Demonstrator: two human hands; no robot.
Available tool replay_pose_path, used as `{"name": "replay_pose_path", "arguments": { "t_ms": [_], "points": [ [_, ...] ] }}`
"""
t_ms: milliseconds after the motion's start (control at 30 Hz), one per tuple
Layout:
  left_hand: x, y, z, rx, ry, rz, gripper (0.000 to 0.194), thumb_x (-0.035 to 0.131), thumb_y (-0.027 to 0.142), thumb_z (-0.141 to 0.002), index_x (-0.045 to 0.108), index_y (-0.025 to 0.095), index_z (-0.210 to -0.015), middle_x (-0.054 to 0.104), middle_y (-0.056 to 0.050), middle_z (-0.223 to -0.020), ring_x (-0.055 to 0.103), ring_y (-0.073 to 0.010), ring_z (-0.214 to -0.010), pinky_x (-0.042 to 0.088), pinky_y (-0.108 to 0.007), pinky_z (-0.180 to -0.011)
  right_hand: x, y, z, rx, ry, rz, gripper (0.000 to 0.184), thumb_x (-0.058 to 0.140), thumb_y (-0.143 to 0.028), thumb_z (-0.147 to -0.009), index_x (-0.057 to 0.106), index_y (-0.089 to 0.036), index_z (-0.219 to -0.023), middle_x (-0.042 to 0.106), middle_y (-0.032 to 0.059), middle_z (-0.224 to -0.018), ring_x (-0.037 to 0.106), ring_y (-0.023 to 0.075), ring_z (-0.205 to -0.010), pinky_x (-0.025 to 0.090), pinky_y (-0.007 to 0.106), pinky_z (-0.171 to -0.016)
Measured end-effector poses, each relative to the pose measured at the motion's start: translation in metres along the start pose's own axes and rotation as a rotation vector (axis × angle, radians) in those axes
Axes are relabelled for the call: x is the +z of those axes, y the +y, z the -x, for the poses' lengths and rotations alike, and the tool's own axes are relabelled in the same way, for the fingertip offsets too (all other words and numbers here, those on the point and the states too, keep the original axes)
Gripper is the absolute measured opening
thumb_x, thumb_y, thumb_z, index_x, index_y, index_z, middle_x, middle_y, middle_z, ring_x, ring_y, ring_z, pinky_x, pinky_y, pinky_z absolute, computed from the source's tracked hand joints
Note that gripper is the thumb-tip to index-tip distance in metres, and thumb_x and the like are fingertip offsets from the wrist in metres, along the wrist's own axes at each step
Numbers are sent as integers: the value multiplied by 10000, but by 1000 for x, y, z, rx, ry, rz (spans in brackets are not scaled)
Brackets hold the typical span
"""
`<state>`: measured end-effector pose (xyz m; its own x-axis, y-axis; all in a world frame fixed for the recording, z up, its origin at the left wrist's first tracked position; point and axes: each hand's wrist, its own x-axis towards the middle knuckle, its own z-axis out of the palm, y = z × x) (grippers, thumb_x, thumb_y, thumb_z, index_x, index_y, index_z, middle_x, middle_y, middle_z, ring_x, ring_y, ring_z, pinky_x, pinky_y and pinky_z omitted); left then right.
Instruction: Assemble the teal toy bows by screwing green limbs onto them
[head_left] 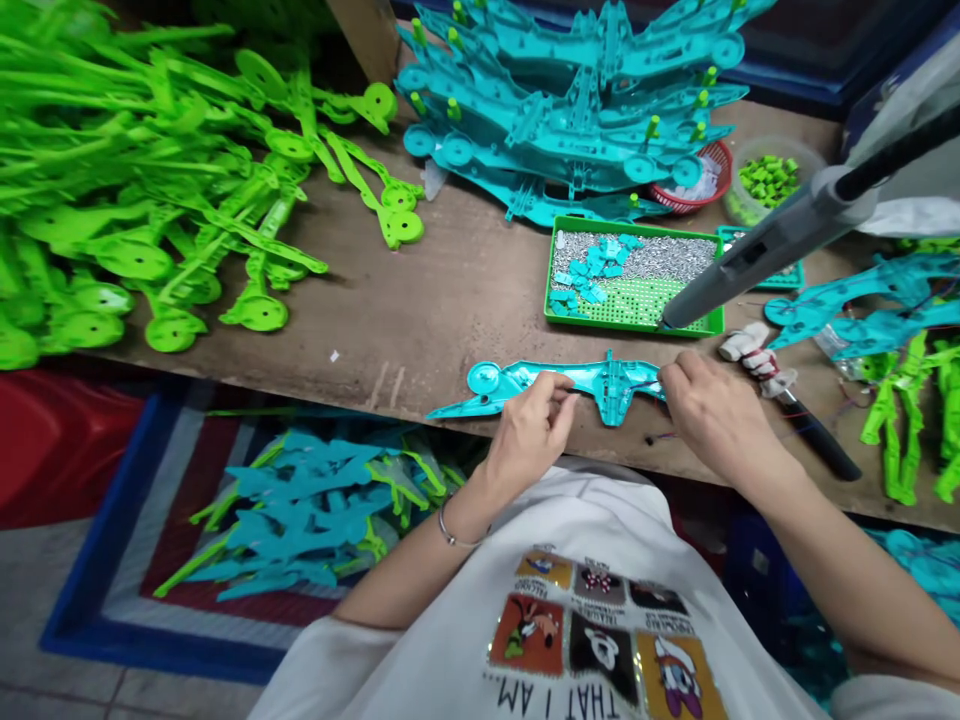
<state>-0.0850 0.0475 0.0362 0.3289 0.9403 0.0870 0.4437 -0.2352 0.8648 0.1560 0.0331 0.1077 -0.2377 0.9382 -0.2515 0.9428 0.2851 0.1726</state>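
Turquoise molded part (615,392) at the wearer's edge of the brown bench (420,300), both hands on it.
Left hand (527,424) left of the part's central crosspiece, fingers curled; right hand (709,410) over its right end, fingers bunched. From where I stand, cannot tell what either set of fingertips grips, if anything. Just beyond: green tray (637,302) of small silver pieces, grey tool (780,240) slanting over its right corner.

A white short-sleeved shirt (465,610) is being worn, colourful cartoon squares (555,635) and dark lettering (562,698) being displayed; a slim bracelet (450,540) is being worn too.
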Motion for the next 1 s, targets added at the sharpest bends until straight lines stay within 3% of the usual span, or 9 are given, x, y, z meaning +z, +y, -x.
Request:
{"name": "replay_pose_path", "arguments": {
  "t_ms": [100, 200, 333, 467, 633, 733, 800, 900, 1000],
  "points": [
    [5, -3, 13, -153, -63, 128, 111, 610, 299, -981, 596, 199, -1027, 693, -4, -812, 672, -110, -642, 507, -203, -578, 5, -1, -4, 22, -35, -36, 243, 416, -65, -956, 649, -130, -978, 635, 168, -979, 605, 265, -816, 289, 358, -593],
    [16, -9, 22, -316, -83, 309, 186, 616, 371, -979, 588, 195, -1031, 720, -38, -903, 719, -137, -734, 568, -238, -649, 16, 1, -10, 57, -56, -172, 234, 422, -143, -986, 656, -140, -972, 662, 164, -966, 617, 247, -759, 325, 360, -613],
    [35, -8, 25, -458, 23, 677, 329, 693, 392, -928, 533, 186, -1129, 711, -125, -1190, 738, -192, -1038, 591, -368, -938, 32, 7, -15, 90, -40, -398, 251, 424, -240, -1009, 660, -158, -984, 700, 152, -983, 654, 250, -806, 414, 357, -701],
    [50, 9, 22, -607, 161, 1013, 512, 761, 397, -873, 449, 203, -1229, 679, -151, -1289, 715, -211, -1145, 525, -436, -1075, 45, 10, -14, 100, -10, -553, 247, 426, -265, -1014, 653, -171, -1003, 704, 137, -1027, 669, 254, -877, 454, 356, -771],
    [54, 22, 17, -720, 163, 985, 591, 733, 485, -883, 439, 220, -1322, 668, -131, -1301, 733, -206, -1060, 582, -395, -954, 54, 11, -9, 98, 46, -637, 249, 424, -277, -1021, 653, -177, -1015, 699, 119, -1008, 665, 246, -911, 454, 346, -805],
    [43, 20, 11, -645, -87, 789, 499, 695, 517, -903, 537, 199, -1254, 732, -75, -1048, 743, -190, -852, 602, -351, -786, 56, 10, -7, 111, 53, -624, 250, 429, -287, -1026, 656, -184, -1011, 701, 110, -1005, 663, 240, -905, 438, 335, -788],
    [32, 17, 4, -438, -168, 477, 334, 661, 473, -935, 638, 189, -1109, 722, -50, -882, 711, -184, -769, 578, -336, -746, 55, 9, -7, 122, 54, -597, 250, 433, -296, -1028, 658, -190, -1004, 705, 104, -1001, 660, 237, -882, 420, 330, -758],
    [16, 12, -5, -56, 16, 29, 183, 626, 363, -960, 690, 193, -938, 713, -75, -892, 676, -216, -885, 539, -383, -870, 53, 8, -8, 140, 49, -564, 253, 437, -312, -1031, 658, -193, -995, 711, 102, -1002, 658, 236, -864, 400, 328, -730],
    [14, 7, -3, -80, 2, 83, 179, 622, 363, -965, 671, 191, -962, 723, -72, -924, 680, -198, -867, 549, -362, -845, 53, 8, -9, 151, 34, -587, 236, 450, -305, -1025, 656, -191, -1006, 718, 104, -1030, 663, 238, -887, 404, 325, -740]
  ]
}}
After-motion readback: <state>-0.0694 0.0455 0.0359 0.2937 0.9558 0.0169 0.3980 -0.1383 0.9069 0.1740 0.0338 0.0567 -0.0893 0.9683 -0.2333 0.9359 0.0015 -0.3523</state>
